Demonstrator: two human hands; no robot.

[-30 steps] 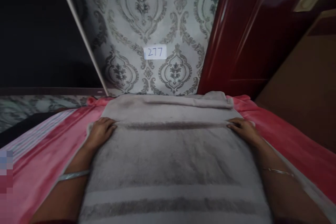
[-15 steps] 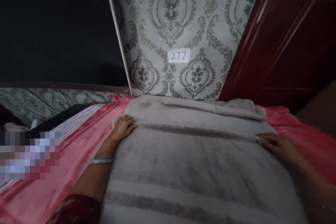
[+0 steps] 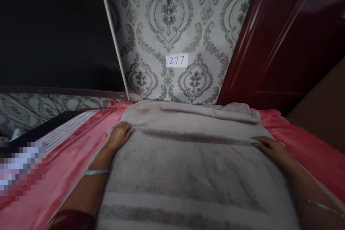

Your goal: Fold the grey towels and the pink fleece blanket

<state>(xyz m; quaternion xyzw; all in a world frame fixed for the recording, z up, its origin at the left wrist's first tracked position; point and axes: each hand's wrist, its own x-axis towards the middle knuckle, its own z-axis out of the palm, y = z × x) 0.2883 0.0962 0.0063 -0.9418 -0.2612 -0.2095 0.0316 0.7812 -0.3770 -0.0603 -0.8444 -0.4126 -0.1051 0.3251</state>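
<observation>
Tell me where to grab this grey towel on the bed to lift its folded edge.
Probably pinch the grey towel at the two ends of its folded edge, coming in from each side. The left hand and right hand already rest there, and the fold runs straight across between them.

Reaching forward from the lower left of the frame, left hand (image 3: 120,136) lying palm down left of centre, fingers (image 3: 127,128) curled and pointing toward the middle. Left forearm running back to the bottom edge, wearing a thin bangle (image 3: 96,172) at the wrist. Reaching in from the lower right, right hand (image 3: 272,148) lying flat at mid-right, fingertips (image 3: 256,143) pointing left. Right forearm stretching down to the lower right corner, wearing a fine bangle (image 3: 319,205).
</observation>
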